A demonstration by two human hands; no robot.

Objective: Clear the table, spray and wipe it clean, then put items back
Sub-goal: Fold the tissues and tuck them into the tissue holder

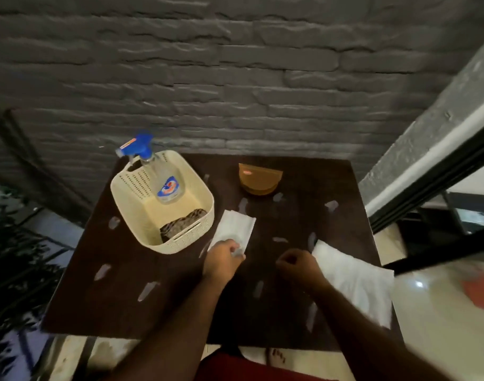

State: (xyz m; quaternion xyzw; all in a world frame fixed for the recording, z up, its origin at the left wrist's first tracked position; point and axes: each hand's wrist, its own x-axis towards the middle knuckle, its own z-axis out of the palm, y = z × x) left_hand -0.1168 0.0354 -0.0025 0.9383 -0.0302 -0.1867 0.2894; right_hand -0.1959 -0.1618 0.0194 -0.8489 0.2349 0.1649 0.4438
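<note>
Pinching the near edge of a white tissue (235,229) at frame centre, the left hand (224,255) holds it against the dark bench (304,221); the right hand (297,264) is curled, and whether it grips the second tissue (356,279) at lower right I cannot tell. Thin tissue could tear or smear on the wet patches. The cream basket (180,240) with spray bottle (159,177) crowds the upper left, a brown holder (260,178) stands behind.

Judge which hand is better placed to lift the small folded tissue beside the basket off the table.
Left. The left hand already pinches the near edge of the folded tissue next to the basket. The right hand is curled, apart from it, nearer the larger white cloth.
</note>
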